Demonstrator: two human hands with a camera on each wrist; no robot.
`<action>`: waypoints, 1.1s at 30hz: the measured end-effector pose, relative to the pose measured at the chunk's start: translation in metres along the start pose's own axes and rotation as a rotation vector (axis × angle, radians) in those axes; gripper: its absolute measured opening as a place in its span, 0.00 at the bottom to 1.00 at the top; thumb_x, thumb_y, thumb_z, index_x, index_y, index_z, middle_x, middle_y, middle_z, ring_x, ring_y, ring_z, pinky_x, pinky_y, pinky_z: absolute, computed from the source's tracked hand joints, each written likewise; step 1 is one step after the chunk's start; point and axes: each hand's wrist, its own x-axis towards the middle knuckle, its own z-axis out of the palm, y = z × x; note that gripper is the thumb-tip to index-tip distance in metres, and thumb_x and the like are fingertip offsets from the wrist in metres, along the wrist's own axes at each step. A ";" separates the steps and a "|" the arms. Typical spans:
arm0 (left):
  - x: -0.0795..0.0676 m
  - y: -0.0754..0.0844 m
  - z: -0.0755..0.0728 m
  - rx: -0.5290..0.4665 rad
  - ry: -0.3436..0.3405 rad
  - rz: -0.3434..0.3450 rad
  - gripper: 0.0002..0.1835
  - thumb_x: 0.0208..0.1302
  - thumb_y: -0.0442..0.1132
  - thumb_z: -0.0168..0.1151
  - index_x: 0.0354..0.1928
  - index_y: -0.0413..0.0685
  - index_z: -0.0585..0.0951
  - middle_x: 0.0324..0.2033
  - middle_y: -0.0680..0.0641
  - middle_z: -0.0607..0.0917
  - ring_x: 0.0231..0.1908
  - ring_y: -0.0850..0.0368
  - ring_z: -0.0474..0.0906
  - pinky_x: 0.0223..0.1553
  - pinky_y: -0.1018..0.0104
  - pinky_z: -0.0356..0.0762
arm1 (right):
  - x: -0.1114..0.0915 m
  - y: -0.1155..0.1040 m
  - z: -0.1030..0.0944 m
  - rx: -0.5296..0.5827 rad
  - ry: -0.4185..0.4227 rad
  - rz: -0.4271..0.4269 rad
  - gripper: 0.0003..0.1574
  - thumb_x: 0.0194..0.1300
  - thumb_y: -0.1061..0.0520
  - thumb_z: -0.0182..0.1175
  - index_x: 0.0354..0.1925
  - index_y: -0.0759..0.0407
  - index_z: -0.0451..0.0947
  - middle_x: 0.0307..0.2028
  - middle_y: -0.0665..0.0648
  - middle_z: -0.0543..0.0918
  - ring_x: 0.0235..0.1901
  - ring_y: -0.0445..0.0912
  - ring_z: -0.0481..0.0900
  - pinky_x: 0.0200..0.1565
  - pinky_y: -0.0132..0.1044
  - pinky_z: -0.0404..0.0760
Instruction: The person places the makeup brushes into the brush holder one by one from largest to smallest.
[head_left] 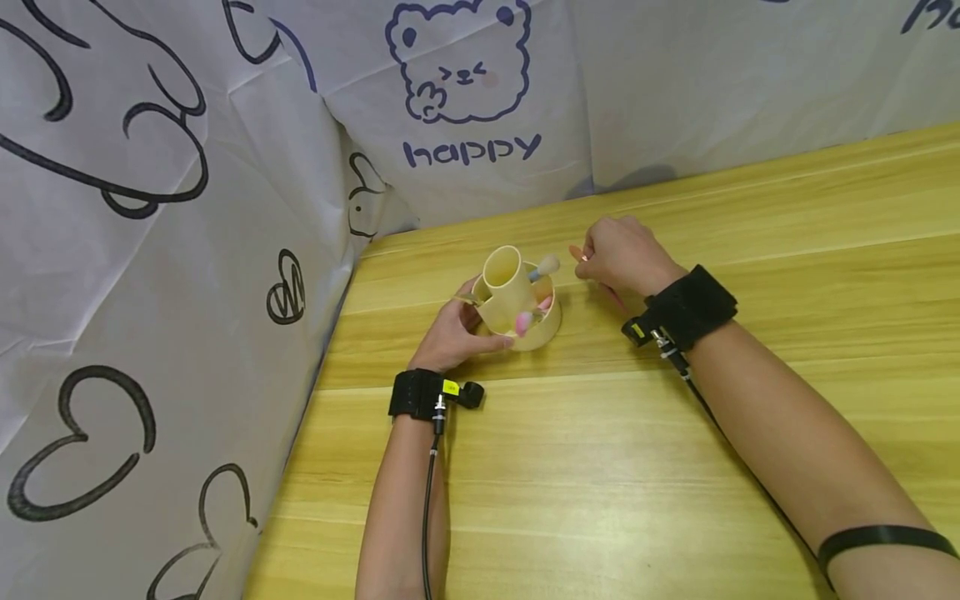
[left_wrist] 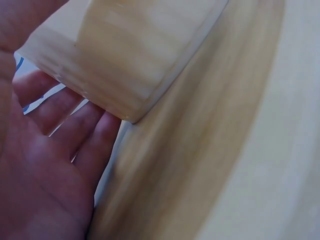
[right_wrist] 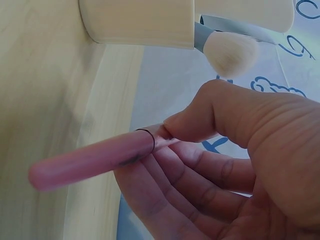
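A cream brush holder [head_left: 536, 335] with a tall round tube stands on the table, with several makeup brushes leaning in its compartments. My left hand [head_left: 448, 337] grips its left side, thumb along the front and fingers round the back; in the left wrist view the fingers lie against the holder's wall [left_wrist: 135, 50]. To the right of the holder, my right hand [head_left: 626, 257] pinches a makeup brush with a pink handle [right_wrist: 92, 160] between thumb and fingers. The handle points down toward the table, apart from the holder. The brush's peach-coloured tip [head_left: 576, 252] shows past the fingers.
A fluffy white brush [right_wrist: 232, 54] with a blue-grey ferrule sticks out of the holder toward my right hand. A pink-tipped brush [head_left: 522, 323] leans at the front. White printed cloth [head_left: 480, 183] hangs behind and to the left of the wooden table [head_left: 600, 500].
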 end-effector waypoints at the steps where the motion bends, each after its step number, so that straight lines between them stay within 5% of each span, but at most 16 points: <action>1: 0.000 0.000 0.000 0.003 0.004 -0.002 0.48 0.48 0.30 0.74 0.71 0.57 0.62 0.63 0.49 0.71 0.63 0.53 0.67 0.67 0.55 0.59 | 0.000 0.000 0.000 0.001 -0.002 0.001 0.14 0.56 0.56 0.61 0.16 0.57 0.76 0.11 0.51 0.73 0.18 0.47 0.71 0.24 0.36 0.62; 8: -0.002 0.002 0.000 0.051 0.027 -0.023 0.51 0.45 0.31 0.76 0.71 0.61 0.60 0.64 0.51 0.70 0.62 0.53 0.69 0.65 0.54 0.62 | 0.000 -0.001 0.000 0.000 0.003 0.006 0.11 0.56 0.56 0.60 0.20 0.58 0.77 0.13 0.52 0.76 0.21 0.49 0.73 0.26 0.37 0.65; 15: 0.000 0.005 0.001 0.046 -0.034 -0.036 0.55 0.46 0.32 0.76 0.75 0.59 0.55 0.65 0.52 0.69 0.63 0.55 0.66 0.66 0.54 0.60 | -0.003 -0.004 -0.003 0.031 0.049 0.002 0.07 0.55 0.56 0.61 0.25 0.59 0.77 0.17 0.53 0.78 0.24 0.50 0.75 0.31 0.38 0.67; 28: 0.000 0.004 0.001 0.084 -0.014 -0.033 0.52 0.45 0.32 0.76 0.72 0.64 0.58 0.63 0.51 0.71 0.60 0.54 0.69 0.64 0.54 0.63 | -0.003 -0.009 -0.008 0.052 0.105 -0.056 0.06 0.57 0.56 0.57 0.27 0.58 0.76 0.11 0.53 0.76 0.16 0.47 0.77 0.31 0.38 0.68; 33: 0.001 0.000 0.001 0.099 0.005 -0.060 0.52 0.44 0.35 0.78 0.71 0.67 0.60 0.61 0.53 0.72 0.59 0.55 0.71 0.62 0.56 0.66 | -0.006 -0.017 -0.017 0.099 0.155 -0.061 0.08 0.58 0.54 0.58 0.33 0.59 0.77 0.22 0.54 0.81 0.26 0.48 0.78 0.34 0.39 0.70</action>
